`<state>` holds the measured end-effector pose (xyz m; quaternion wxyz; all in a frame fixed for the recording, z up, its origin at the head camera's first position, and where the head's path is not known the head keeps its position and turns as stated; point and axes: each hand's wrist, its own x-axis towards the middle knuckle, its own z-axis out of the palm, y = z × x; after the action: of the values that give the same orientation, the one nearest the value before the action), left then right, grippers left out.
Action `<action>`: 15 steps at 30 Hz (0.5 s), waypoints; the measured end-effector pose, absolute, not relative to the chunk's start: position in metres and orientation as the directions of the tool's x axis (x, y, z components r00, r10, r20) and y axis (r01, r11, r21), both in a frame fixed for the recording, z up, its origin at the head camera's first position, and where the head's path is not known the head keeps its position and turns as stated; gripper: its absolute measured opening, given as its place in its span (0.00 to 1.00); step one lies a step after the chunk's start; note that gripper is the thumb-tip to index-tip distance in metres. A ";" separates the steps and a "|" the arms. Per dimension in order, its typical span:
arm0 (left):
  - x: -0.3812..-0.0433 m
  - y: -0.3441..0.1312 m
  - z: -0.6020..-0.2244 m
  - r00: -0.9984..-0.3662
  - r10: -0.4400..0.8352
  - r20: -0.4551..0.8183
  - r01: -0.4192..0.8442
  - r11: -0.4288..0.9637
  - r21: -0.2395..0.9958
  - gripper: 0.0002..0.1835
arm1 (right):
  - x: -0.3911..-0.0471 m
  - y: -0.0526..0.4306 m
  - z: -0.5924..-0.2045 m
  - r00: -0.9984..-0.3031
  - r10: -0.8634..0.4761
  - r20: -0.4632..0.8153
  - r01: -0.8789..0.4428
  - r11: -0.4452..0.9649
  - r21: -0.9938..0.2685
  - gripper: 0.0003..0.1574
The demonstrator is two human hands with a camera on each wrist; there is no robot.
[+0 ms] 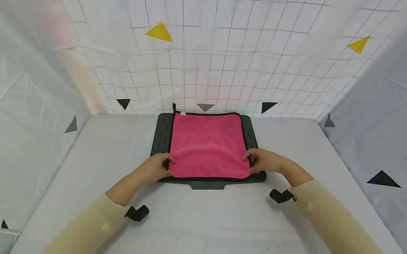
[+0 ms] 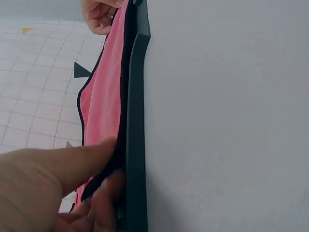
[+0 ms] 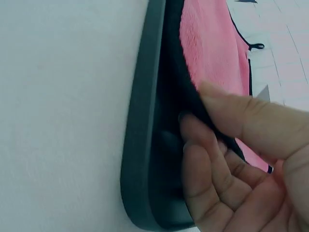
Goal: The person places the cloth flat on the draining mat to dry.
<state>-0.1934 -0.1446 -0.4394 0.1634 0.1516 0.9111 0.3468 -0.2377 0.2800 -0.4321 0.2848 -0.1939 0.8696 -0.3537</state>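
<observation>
A pink towel point(image 1: 207, 146) with a black border lies spread over a dark green board point(image 1: 163, 135), with a small hanging loop at its far left corner. At the towel's near left corner, my left hand point(image 1: 155, 168) pinches the edge between thumb and fingers. My right hand point(image 1: 266, 161) pinches the near right corner the same way. In the right wrist view, the thumb presses on the pink towel point(image 3: 212, 43) while the fingers curl beneath its black border, just above the board point(image 3: 137, 145). The left wrist view shows the left hand point(image 2: 63, 183) gripping the border beside the board's edge.
The board rests on a white-covered table point(image 1: 200, 224). Behind stands a white grid-patterned curtain point(image 1: 209, 67) with yellow and black triangles, and plain sheets close off both sides. A black wrist mount point(image 1: 138, 213) sticks out from the left sleeve, another point(image 1: 282, 196) from the right.
</observation>
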 end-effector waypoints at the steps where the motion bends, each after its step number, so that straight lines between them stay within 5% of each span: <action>1: -0.193 -0.144 -0.440 -0.904 0.385 -0.187 0.169 0.723 0.670 0.18 | -0.237 0.279 -0.431 -0.766 -0.539 -0.349 -0.153 0.681 -0.716 0.25; 15: -0.187 -0.152 -0.444 -0.932 0.350 -0.094 0.233 0.777 0.585 0.25 | -0.237 0.275 -0.431 -0.793 -0.515 -0.325 -0.283 0.785 -0.551 0.29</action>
<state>-0.1871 -0.1515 -0.4439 0.0993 0.1556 0.9373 0.2956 -0.2370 0.2754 -0.4313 0.2362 -0.2182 0.9146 -0.2451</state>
